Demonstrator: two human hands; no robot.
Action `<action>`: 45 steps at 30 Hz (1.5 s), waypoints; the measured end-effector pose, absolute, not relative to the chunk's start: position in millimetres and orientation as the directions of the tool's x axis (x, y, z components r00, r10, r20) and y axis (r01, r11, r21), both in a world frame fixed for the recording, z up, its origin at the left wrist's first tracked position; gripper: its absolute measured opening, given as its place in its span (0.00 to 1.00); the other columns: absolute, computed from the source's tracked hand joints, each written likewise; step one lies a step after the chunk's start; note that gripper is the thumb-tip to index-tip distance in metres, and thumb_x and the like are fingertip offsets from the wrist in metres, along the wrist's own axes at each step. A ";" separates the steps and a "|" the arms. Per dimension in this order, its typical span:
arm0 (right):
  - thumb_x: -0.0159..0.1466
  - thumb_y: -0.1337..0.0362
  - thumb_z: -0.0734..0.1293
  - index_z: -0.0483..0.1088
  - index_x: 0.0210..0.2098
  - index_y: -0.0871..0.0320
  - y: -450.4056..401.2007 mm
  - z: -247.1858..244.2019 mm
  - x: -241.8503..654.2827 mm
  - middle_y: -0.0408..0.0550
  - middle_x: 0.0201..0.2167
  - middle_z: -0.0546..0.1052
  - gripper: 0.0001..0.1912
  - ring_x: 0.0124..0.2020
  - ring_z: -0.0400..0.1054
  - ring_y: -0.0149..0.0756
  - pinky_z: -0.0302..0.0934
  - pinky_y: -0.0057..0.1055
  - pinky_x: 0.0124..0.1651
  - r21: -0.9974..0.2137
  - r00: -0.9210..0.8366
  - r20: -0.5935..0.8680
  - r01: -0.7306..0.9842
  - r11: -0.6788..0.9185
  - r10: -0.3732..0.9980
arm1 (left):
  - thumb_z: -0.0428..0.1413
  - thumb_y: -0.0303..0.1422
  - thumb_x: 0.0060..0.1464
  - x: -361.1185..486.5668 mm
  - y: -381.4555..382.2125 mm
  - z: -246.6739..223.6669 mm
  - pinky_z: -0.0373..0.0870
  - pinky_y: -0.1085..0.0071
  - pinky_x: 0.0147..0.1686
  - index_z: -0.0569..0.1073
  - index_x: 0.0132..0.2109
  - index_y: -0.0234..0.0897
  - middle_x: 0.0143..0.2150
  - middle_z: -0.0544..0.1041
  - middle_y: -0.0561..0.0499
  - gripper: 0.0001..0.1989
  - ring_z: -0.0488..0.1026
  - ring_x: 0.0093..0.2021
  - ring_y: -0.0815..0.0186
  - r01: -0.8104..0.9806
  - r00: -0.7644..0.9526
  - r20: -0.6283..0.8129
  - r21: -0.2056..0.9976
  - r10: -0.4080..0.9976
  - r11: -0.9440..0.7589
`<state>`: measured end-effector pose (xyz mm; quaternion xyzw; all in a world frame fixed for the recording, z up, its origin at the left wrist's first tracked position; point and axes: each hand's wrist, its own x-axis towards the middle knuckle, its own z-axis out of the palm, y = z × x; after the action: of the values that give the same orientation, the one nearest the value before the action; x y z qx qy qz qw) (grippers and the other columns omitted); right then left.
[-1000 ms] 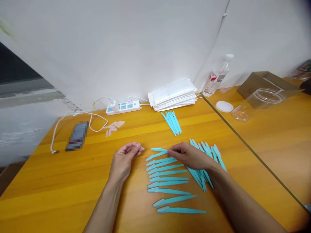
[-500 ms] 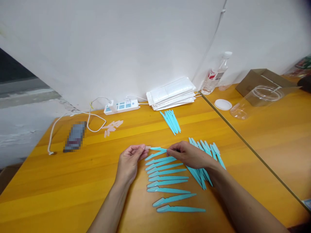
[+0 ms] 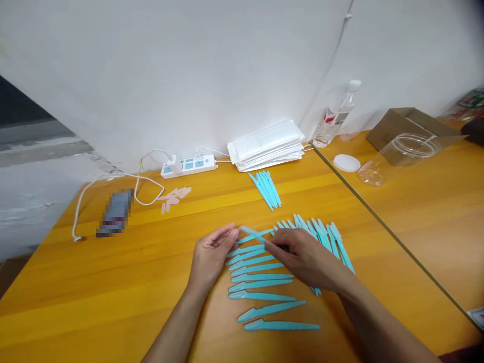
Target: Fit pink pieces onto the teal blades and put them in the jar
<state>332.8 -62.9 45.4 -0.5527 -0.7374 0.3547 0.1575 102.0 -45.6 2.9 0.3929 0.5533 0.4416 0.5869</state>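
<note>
The eyebrow razor (image 3: 248, 232) has tilted, pinched by the right hand (image 3: 308, 257), tip beside the left hand (image 3: 213, 252), whose hold I cannot tell; capping seems finishing, calling for laying down.

So the surface (image 3: 94, 282) is orangey wood grain, with a dark seam (image 3: 378, 216) running across its right part. Plain whitish wall (image 3: 189, 65) right behind it, thin wire (image 3: 343, 38) going up that. Off the surface's left end, a dark patch (image 3: 18, 106) above a scuffed pale ledge (image 3: 49, 152). Light's pretty soft.
</note>
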 end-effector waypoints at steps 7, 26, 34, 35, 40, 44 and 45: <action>0.71 0.53 0.55 0.65 0.22 0.56 -107.8 15.4 374.3 0.48 0.24 0.75 0.24 0.25 0.68 0.37 0.45 0.32 0.30 -0.174 0.102 -0.087 0.978 -0.116 0.991 | 0.63 0.48 0.52 79.2 -36.1 1.2 0.72 0.74 0.34 0.79 0.49 0.34 0.38 0.82 0.45 0.24 0.76 0.34 0.67 0.075 -0.061 -0.173 0.981 0.983 0.177; 0.59 0.61 0.68 0.79 0.32 0.63 90.3 17.9 358.4 0.60 0.33 0.82 0.12 0.39 0.75 0.45 0.60 0.31 0.40 -0.352 0.133 -0.171 0.917 -0.186 0.976 | 0.54 0.43 0.56 -57.9 34.7 9.1 0.70 0.62 0.42 0.80 0.50 0.35 0.42 0.82 0.41 0.22 0.78 0.39 0.53 0.829 -0.417 0.152 0.468 0.896 0.306; 0.57 0.64 0.66 0.75 0.25 0.62 88.6 14.7 370.9 0.51 0.20 0.77 0.09 0.27 0.71 0.35 0.57 0.28 0.31 -0.502 0.133 -0.228 0.833 -0.233 0.965 | 0.53 0.51 0.55 -65.3 63.2 0.5 0.69 0.54 0.43 0.80 0.52 0.38 0.48 0.81 0.35 0.27 0.76 0.47 0.41 0.928 -0.331 0.068 0.206 0.941 0.312; 0.57 0.64 0.66 0.75 0.27 0.62 84.9 17.3 372.3 0.50 0.22 0.77 0.08 0.27 0.70 0.35 0.57 0.27 0.31 -0.527 0.123 -0.213 0.821 -0.220 0.969 | 0.53 0.50 0.55 -66.2 66.1 0.3 0.69 0.55 0.41 0.80 0.51 0.39 0.46 0.82 0.36 0.25 0.77 0.46 0.41 0.927 -0.327 0.043 0.206 0.944 0.312; 0.59 0.66 0.64 0.71 0.34 0.60 48.9 31.6 375.4 0.45 0.27 0.78 0.05 0.28 0.69 0.30 0.58 0.24 0.31 -0.666 -0.017 -0.186 0.737 -0.113 0.982 | 0.58 0.46 0.50 -74.5 67.2 -0.9 0.68 0.61 0.36 0.81 0.42 0.37 0.40 0.83 0.39 0.19 0.78 0.41 0.45 0.918 -0.305 -0.014 0.261 0.952 0.298; 0.60 0.66 0.63 0.68 0.36 0.59 17.2 34.8 371.3 0.43 0.27 0.76 0.05 0.27 0.67 0.30 0.58 0.24 0.30 -0.764 -0.151 -0.191 0.643 -0.051 0.970 | 0.56 0.45 0.51 -66.8 45.0 -5.6 0.68 0.65 0.35 0.77 0.37 0.38 0.36 0.83 0.44 0.15 0.79 0.37 0.53 0.885 -0.296 -0.047 0.361 0.954 0.292; 0.60 0.66 0.63 0.68 0.36 0.59 11.5 34.4 369.4 0.43 0.27 0.75 0.06 0.27 0.66 0.30 0.57 0.24 0.30 -0.780 -0.176 -0.181 0.625 -0.033 0.968 | 0.56 0.46 0.52 -61.5 37.8 -6.9 0.68 0.66 0.35 0.77 0.36 0.39 0.36 0.83 0.45 0.15 0.79 0.37 0.54 0.877 -0.291 -0.046 0.386 0.955 0.286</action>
<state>369.4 11.5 34.4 -0.6032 -0.6599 0.3905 0.2196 -61.5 37.8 -6.9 0.5796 0.7904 0.1450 0.1355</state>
